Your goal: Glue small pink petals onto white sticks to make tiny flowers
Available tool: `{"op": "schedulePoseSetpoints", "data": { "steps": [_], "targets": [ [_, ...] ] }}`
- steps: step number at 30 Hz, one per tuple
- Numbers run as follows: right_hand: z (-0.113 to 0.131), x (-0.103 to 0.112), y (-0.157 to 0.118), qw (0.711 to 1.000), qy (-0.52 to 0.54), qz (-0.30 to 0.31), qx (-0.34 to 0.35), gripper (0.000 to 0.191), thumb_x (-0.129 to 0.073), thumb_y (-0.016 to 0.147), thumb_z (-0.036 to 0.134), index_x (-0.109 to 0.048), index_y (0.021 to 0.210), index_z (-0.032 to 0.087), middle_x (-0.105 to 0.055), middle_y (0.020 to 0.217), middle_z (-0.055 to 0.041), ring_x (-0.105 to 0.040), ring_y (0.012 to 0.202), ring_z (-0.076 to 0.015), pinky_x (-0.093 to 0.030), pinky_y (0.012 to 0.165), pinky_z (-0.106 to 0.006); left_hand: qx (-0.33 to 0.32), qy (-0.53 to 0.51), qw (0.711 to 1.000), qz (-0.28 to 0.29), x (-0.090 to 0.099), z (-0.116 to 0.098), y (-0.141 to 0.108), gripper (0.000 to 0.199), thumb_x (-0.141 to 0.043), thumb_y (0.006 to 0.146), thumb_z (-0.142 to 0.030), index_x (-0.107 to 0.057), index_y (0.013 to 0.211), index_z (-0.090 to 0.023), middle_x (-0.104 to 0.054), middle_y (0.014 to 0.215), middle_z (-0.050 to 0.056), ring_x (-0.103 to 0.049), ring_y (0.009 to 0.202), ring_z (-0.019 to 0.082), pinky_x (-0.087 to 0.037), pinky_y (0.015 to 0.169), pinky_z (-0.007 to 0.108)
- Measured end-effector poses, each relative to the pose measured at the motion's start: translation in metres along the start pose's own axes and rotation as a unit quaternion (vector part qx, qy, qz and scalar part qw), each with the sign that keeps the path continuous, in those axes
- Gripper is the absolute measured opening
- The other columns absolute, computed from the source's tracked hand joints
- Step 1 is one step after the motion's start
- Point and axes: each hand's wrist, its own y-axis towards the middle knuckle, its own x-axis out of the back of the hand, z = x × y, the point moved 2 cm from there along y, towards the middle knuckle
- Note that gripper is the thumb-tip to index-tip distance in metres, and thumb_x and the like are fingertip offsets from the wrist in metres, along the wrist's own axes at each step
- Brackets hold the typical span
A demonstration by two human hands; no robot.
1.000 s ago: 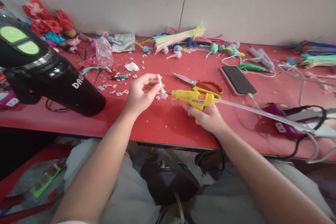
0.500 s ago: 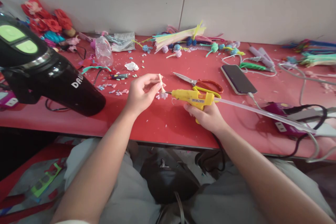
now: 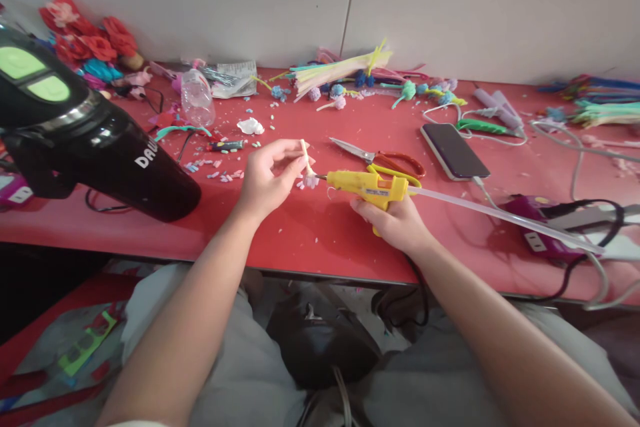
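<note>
Between the thumb and fingers of my left hand (image 3: pixel 273 177) is a pale cream pipe cleaner stem (image 3: pixel 306 159). At its lower end sits a small cluster of pale pink pieces (image 3: pixel 311 181), pointing down. My right hand (image 3: pixel 397 219) is wrapped round the handle of a yellow hot glue gun (image 3: pixel 370 188). The gun's nozzle meets or nearly meets the pink cluster; I cannot tell if they touch. A long clear glue stick (image 3: pixel 505 217) sticks out of the gun's back. Scissors (image 3: pixel 380 159) with red and yellow handles lie just behind the gun.
A black tumbler (image 3: pixel 135 153) stands at the left, near a plastic bottle (image 3: pixel 197 99). Small pink and blue bits (image 3: pixel 230 175) lie scattered on the red table (image 3: pixel 295 240). Pipe cleaners (image 3: pixel 340 73) line the back. A phone (image 3: pixel 455 152) and purple power strip (image 3: pixel 537 230) with cords are right.
Almost nothing differs. My left hand and the stem have shifted very slightly to the left; the glue gun stays in place at the pink cluster.
</note>
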Motion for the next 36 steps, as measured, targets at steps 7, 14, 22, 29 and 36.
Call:
{"op": "schedulePoseSetpoints", "data": {
  "steps": [7, 14, 22, 29, 36],
  "targets": [
    [-0.005, 0.000, -0.002, 0.999, -0.023, 0.001, -0.022, 0.021, -0.066, 0.086, 0.033, -0.072, 0.101, 0.020, -0.067, 0.075, -0.0004, -0.055, 0.061, -0.0149, -0.049, 0.059, -0.030, -0.005, -0.027, 0.999, -0.032, 0.006, -0.002, 0.003, 0.016, -0.077, 0.085, -0.029, -0.074, 0.097, -0.018, -0.080, 0.088, 0.008, -0.078, 0.082, 0.021, -0.066, 0.077, 0.033],
    [0.000, 0.009, 0.004, 0.986, -0.158, -0.048, -0.028, 0.032, -0.066, 0.091, 0.051, -0.075, 0.098, 0.021, -0.073, 0.085, -0.0062, -0.065, 0.073, -0.0230, -0.051, 0.066, -0.036, -0.024, -0.022, 0.998, -0.060, 0.022, -0.001, 0.010, 0.019, -0.079, 0.086, -0.032, -0.072, 0.098, -0.018, -0.080, 0.090, 0.008, -0.079, 0.088, 0.022, -0.066, 0.084, 0.035],
    [-0.010, 0.019, 0.024, 0.940, -0.331, -0.077, -0.039, 0.031, -0.075, 0.081, 0.047, -0.057, 0.079, 0.023, -0.061, 0.071, -0.0031, -0.055, 0.063, -0.0206, -0.040, 0.060, -0.034, -0.028, -0.039, 0.997, -0.056, 0.022, -0.002, 0.009, 0.018, -0.079, 0.085, -0.028, -0.073, 0.099, -0.018, -0.080, 0.091, 0.008, -0.079, 0.083, 0.021, -0.067, 0.081, 0.035],
    [0.016, 0.033, -0.008, 0.916, -0.377, -0.122, -0.059, 0.048, -0.079, 0.076, 0.063, -0.052, 0.069, 0.024, -0.060, 0.068, -0.0023, -0.051, 0.059, -0.0182, -0.035, 0.056, -0.032, -0.019, -0.031, 0.997, -0.066, 0.025, -0.005, 0.011, 0.015, -0.077, 0.086, -0.027, -0.072, 0.098, -0.020, -0.080, 0.089, 0.006, -0.078, 0.082, 0.021, -0.066, 0.083, 0.036],
    [0.033, -0.023, 0.001, 0.964, -0.239, 0.077, 0.086, 0.017, -0.052, 0.100, 0.024, -0.068, 0.095, 0.020, -0.072, 0.093, -0.0078, -0.065, 0.082, -0.0204, -0.050, 0.075, -0.033, -0.022, -0.023, 0.997, -0.073, 0.029, 0.000, 0.014, 0.018, -0.078, 0.085, -0.033, -0.071, 0.099, -0.022, -0.079, 0.090, 0.006, -0.078, 0.085, 0.021, -0.065, 0.084, 0.036]
  ]
}}
